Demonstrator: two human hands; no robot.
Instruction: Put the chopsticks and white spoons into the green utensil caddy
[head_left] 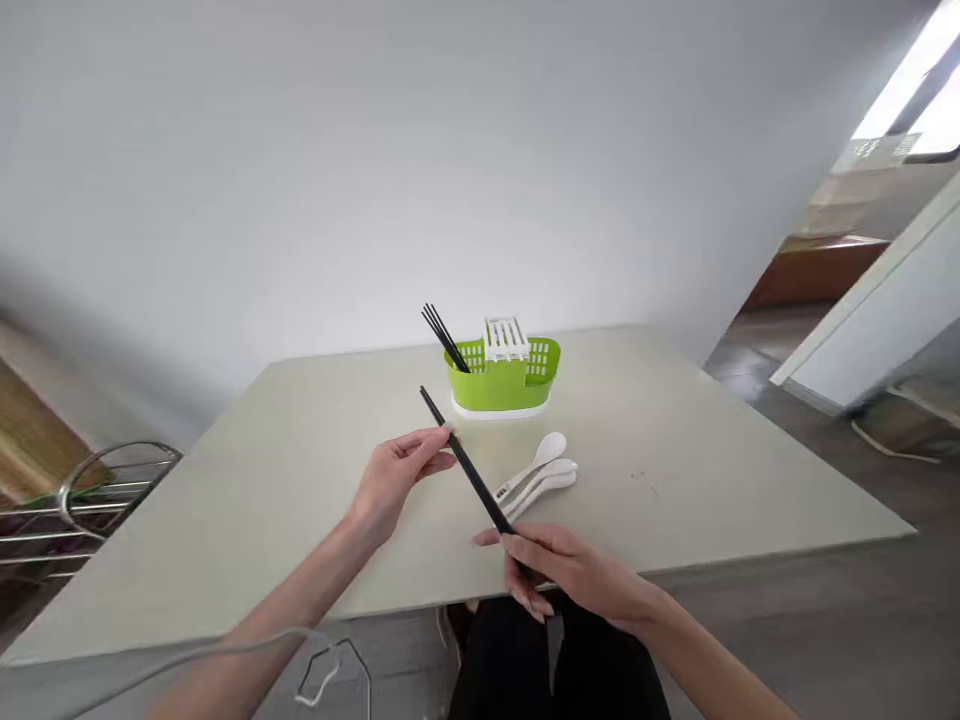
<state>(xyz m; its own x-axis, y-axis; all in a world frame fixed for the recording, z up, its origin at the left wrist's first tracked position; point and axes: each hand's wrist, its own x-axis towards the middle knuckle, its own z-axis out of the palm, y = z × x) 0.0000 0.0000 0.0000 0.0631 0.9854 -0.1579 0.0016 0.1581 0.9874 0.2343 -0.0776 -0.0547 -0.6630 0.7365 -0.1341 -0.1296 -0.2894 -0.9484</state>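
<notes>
We hold a slim pair of straight black chopsticks [474, 478] between our two hands, in front of our body and over the near part of the pale, smooth-topped counter [660, 430]. Our left hand [403, 472] pinches them towards their upper end between thumb and fingers; our right hand [559, 562] is closed around the lower end, close to the counter's near edge. They slant, with the upper tips pointing away from us and to the left. They look like two laid together, though we cannot count them surely.

Beyond stands an oval bright-green plastic basket [501, 385] with slotted sides, a white base and a white slatted piece [507, 340] across its top. Several thin black sticks [442, 335] lean out of its left end. Three white spoons [553, 467] lie together just beyond our right hand, bowls away from us, their handles partly hidden.

We judge the step in hand to be holding and lining up the chopsticks. Moving them well calls for both hands to travel together, or for one to take a firm grip before the other lets go.
</notes>
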